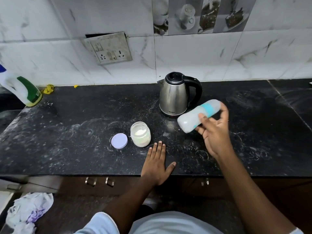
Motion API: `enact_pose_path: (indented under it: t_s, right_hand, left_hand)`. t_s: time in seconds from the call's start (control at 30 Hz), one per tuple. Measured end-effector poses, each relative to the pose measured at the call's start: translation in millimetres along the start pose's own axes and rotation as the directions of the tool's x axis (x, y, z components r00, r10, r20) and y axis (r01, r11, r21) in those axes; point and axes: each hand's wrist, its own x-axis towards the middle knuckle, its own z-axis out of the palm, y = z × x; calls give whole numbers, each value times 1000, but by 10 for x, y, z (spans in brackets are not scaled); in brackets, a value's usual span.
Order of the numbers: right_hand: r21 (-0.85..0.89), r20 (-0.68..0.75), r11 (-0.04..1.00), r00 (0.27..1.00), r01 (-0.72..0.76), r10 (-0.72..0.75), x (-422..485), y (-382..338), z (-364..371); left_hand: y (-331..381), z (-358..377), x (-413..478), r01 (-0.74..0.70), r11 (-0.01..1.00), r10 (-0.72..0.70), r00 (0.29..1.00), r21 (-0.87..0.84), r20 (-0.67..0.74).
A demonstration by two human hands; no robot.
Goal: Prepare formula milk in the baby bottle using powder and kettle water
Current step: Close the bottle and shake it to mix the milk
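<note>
1. In the head view, I looked down at a black counter [70, 149] with white dusty marks on it.
2. My right hand [214, 132] was up above the counter, and its fingers were wrapped around the bottle [194, 119].
3. The bottle was tipped over on its side in my hand. It looked blurry, so I could not tell which end was the top. It had a blue band round it and looked milky white.
4. The bottle was just in front of the kettle [175, 95], a bit to the right of it.
5. The kettle was shiny with a black handle. It stood on the counter near the wall, and its lid was down.
6. My left hand [157, 166] lay flat on the front edge of the counter. Its fingers were stretched out and held nothing.
7. The jar [140, 136] stood just past my left fingertips. It had no lid on, and there was white powder inside.
8. The lid [119, 140] lay flat on the counter, just left of the jar.
9. Far to the left, a white and green jug [22, 90] stood at the end of the counter.
10. A socket plate [108, 48] sat crooked on the tiled wall.
11. A crumpled bag [28, 211] lay low down on the left.
</note>
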Motion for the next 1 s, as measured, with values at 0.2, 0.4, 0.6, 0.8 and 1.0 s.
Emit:
enact_pose_path:
  t_s: [0.2,0.4,0.6,0.8,1.0]
  right_hand:
    - [-4,37,1000,999,21,-21,24,-34,-17]
    - [-95,172,995,984,-18,34,-25,88,3]
    - [-111,200,991,975,-72,93,-40,107,-29]
    - [-69,90,997,995,-39,45,-3,81,9]
    - [0,-45,999,998,37,-37,27,34,-38]
  left_hand:
    - [-2,-10,-3,-2,1000,2,1000,2,-11]
    - [-9,-5,0,0,1000,0,1000,8,-6]
    - [-4,0,-3,-1,1000,1,1000,11,-6]
    - [1,-15,-11,0,1000,0,1000,1,-3]
    - [11,-19,-12,-4,1000,4,1000,3,-5]
